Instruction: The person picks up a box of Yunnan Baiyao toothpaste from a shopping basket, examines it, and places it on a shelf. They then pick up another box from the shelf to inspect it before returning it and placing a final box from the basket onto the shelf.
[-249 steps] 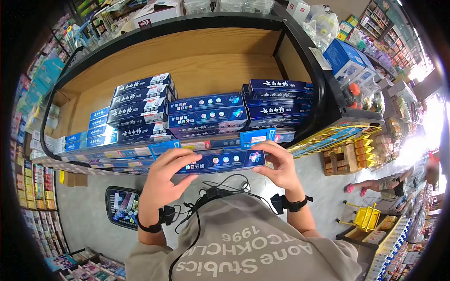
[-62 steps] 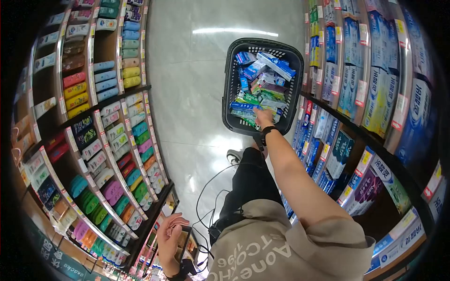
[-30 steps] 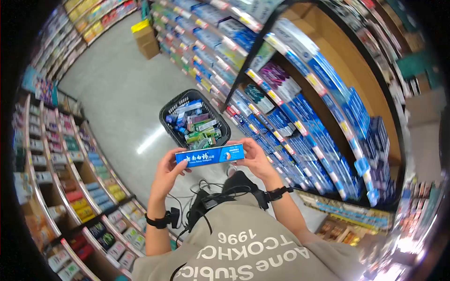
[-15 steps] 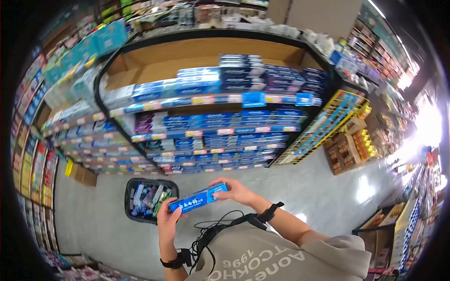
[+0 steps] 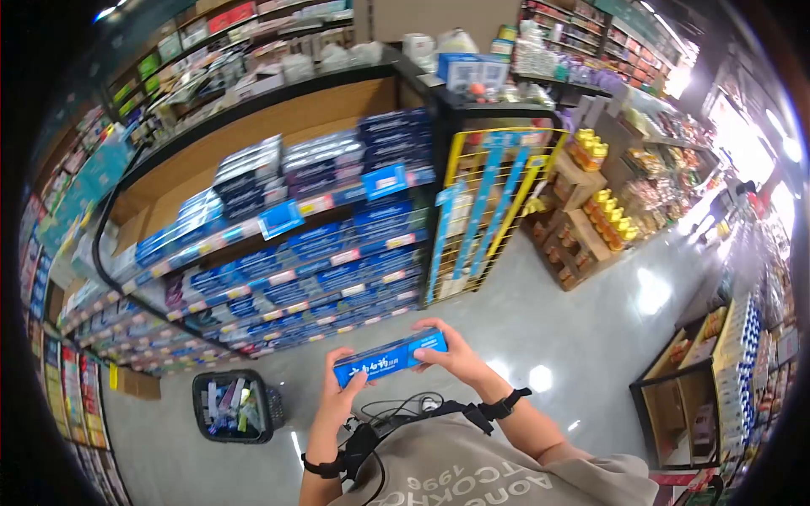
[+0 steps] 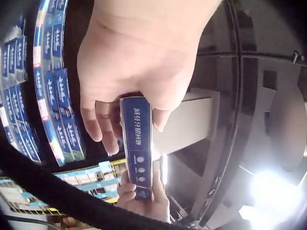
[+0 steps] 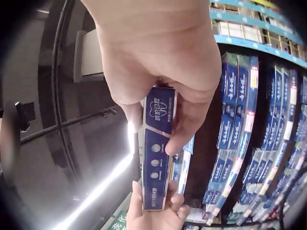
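Note:
I hold a long blue toothpaste box level in front of my chest, one hand at each end. My left hand grips its left end, and my right hand grips its right end. In the left wrist view the box runs away from my left hand, with the other hand at its far end. The right wrist view shows the box pinched between thumb and fingers of my right hand. Shelves stacked with similar blue boxes stand ahead.
A black shopping basket with several cartons sits on the floor at lower left. A yellow wire rack closes the shelf's right end. Wooden crates with yellow bottles stand beyond it. Grey aisle floor stretches to the right.
My view has swung right along the shelves, so the basket now sits further left. The box stays held in both hands, slightly more level than before.

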Demonstrator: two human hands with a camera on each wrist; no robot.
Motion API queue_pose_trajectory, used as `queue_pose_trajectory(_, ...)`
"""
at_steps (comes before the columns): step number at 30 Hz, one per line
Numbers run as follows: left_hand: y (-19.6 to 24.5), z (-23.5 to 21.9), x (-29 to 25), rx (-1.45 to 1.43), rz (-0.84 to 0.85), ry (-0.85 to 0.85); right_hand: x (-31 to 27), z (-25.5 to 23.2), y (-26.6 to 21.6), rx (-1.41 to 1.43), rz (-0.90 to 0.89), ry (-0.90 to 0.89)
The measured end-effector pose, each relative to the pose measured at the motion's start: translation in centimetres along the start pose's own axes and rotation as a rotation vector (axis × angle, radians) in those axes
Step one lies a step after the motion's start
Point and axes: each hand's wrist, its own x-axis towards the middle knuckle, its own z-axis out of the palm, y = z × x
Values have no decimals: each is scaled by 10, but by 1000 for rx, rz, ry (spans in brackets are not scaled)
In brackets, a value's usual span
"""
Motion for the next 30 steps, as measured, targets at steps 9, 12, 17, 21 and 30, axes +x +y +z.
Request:
queue_pose_trajectory(9, -2, 70, 27, 132, 234, -39, -31, -70, -3, -103, -161, 10)
queue_pose_trajectory(12, 3, 84, 28, 75, 291, -56, -28, -78, 2, -200, -263, -37)
queue_pose_trajectory(17, 0, 88, 38, 142, 412, 23, -24, -80, -5, -73, -400, -49)
queue_pose_trajectory(21, 13, 88, 50, 201, 429, 102, -12, -85, -10, -149, -472, -81)
queue_pose_trajectory(30, 12, 80, 36, 145, 365, 173, 0, -71, -6, -77, -444, -128)
